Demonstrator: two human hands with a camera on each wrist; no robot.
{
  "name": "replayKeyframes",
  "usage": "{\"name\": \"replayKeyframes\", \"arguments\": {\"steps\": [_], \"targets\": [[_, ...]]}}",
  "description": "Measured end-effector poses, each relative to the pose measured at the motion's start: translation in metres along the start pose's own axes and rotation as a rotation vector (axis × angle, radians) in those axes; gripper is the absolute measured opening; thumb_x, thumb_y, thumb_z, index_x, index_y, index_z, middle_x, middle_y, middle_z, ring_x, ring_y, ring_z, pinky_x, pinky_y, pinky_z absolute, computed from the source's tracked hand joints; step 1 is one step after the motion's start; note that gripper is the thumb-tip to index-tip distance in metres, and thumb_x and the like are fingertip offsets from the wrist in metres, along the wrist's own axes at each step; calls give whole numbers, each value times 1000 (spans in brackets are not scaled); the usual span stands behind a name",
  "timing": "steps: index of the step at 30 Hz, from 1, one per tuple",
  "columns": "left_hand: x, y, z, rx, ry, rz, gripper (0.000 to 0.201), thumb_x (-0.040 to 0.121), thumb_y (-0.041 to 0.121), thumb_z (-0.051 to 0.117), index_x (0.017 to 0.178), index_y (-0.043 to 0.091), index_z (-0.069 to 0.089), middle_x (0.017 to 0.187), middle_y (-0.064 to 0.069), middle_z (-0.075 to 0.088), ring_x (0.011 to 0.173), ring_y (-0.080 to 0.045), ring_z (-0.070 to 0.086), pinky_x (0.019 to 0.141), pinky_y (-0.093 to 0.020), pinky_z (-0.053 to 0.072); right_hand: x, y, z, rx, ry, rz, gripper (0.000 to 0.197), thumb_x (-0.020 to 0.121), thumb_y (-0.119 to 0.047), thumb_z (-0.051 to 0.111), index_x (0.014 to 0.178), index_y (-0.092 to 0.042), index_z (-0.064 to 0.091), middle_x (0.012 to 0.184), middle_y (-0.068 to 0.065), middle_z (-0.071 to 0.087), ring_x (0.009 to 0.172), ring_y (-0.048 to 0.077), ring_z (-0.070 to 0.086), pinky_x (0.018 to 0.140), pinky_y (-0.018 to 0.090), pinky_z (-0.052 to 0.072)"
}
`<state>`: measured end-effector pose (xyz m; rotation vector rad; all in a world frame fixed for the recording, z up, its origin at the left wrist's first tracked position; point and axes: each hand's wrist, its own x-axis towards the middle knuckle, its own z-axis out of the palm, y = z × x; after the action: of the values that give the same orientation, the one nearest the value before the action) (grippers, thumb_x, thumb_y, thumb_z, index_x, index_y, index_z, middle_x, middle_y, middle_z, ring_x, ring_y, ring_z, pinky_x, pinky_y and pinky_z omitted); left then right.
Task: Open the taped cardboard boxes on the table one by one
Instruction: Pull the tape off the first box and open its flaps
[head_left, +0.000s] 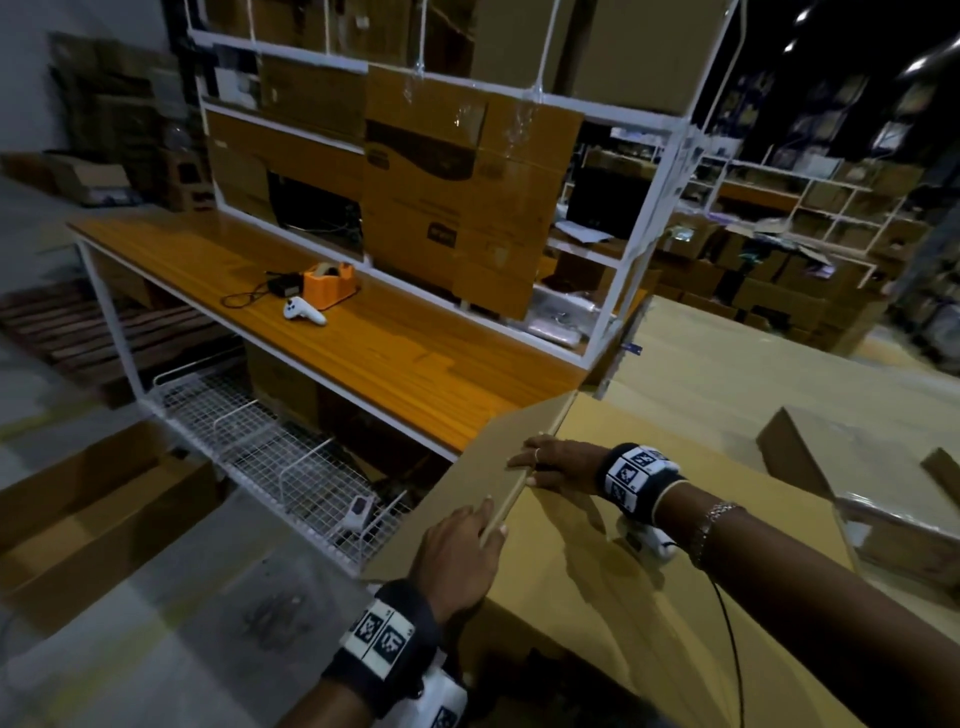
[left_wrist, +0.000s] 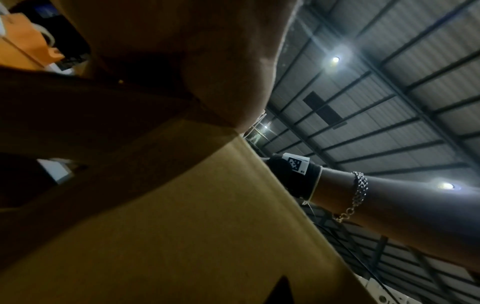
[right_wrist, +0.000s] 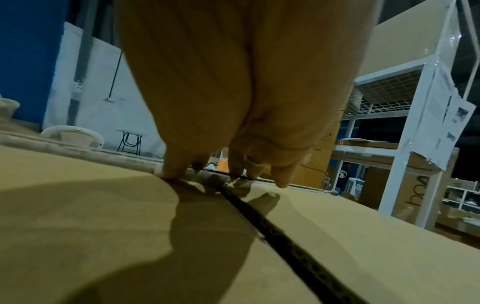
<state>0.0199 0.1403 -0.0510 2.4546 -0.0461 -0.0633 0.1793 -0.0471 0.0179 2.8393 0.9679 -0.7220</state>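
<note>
Two hands: left hand (head_left: 460, 551), right hand (head_left: 558, 465). One tape dispenser (head_left: 328, 283), one white controller (head_left: 304, 310).

An orange wooden bench (head_left: 363, 332) ran across the frame's middle. On it, left of centre, sat an orange tape dispenser (head_left: 329, 283), a white controller (head_left: 304, 312) just below it, and a black adapter (head_left: 283, 284) with cord.

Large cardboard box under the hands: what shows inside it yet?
Nothing of the contents. The large tan cardboard box shows only a dark slit between its top flaps. The left hand grips the raised flap; the right hand rests at the seam.
</note>
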Motion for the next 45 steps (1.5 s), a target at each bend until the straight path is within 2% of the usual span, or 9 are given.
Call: {"name": "replayKeyframes", "arguments": {"steps": [4, 8, 14, 22, 25, 31, 34, 38, 45], "targets": [[-5, -4, 5, -25, 37, 32, 54, 106, 44, 40, 155, 23, 39, 151, -2, 52, 135, -22, 50, 111, -35, 39, 3, -5, 4, -69, 4, -7, 59, 101, -55, 47, 153, -27, 42, 161, 15, 33, 152, 34, 21, 121, 54, 23], [-12, 0, 5, -23, 62, 51, 52, 106, 44, 38, 155, 25, 37, 151, 0, 52, 133, -19, 51, 111, -34, 40, 5, -8, -2, -93, -28, -33, 59, 101, -53, 51, 148, -17, 51, 158, 14, 39, 148, 35, 28, 118, 49, 26], [-11, 2, 10, 10, 104, 9, 53, 106, 46, 34, 157, 30, 32, 157, 2, 45, 138, -18, 47, 112, -34, 38, 16, 10, -10, -36, 17, 93, 80, 96, -58, 57, 159, -17, 30, 168, 14, 14, 154, 32, 18, 123, 46, 20], [-11, -3, 11, -3, 91, -18, 52, 106, 45, 35, 156, 33, 33, 159, 4, 43, 140, -19, 46, 112, -36, 37, 9, 2, -3, 29, 60, 127, 77, 97, -56, 56, 159, -17, 29, 169, 15, 8, 155, 33, 17, 121, 47, 24], [-13, -1, 6, -10, 76, 8, 52, 106, 49, 33, 156, 35, 33, 158, 6, 42, 140, -18, 44, 112, -35, 36, -10, -3, 2, 113, 45, 140, 73, 100, -49, 55, 160, -21, 24, 170, 13, 5, 152, 33, 24, 119, 46, 29], [-6, -2, -11, -31, -12, 142, 57, 102, 52, 44, 151, 23, 45, 148, 2, 52, 133, -19, 51, 109, -34, 41, -107, 11, 24, 255, 77, 252, 101, 93, -58, 60, 162, -29, -7, 169, 5, 15, 151, 30, 29, 120, 44, 29], [4, 5, -24, -8, -45, 281, 47, 98, 53, 53, 139, 29, 52, 130, 4, 59, 121, -21, 56, 98, -36, 47, -164, 27, 46, 320, 90, 363, 99, 92, -60, 62, 162, -34, -3, 163, 6, 33, 141, 29, 44, 114, 45, 39], [29, 33, -42, 90, -134, 502, 51, 99, 42, 58, 148, 34, 43, 141, 8, 50, 130, -15, 46, 105, -36, 41, -195, 36, 67, 270, 107, 531, 87, 93, -55, 62, 161, -25, 16, 141, 6, 58, 129, 26, 55, 105, 41, 46], [70, 79, -47, 350, -286, 710, 64, 97, 51, 58, 154, 30, 37, 162, -3, 30, 147, -25, 30, 115, -43, 31, -193, 23, 81, 197, 199, 645, 77, 92, -61, 61, 150, -12, 42, 139, 13, 46, 121, 33, 50, 100, 44, 47]]}}
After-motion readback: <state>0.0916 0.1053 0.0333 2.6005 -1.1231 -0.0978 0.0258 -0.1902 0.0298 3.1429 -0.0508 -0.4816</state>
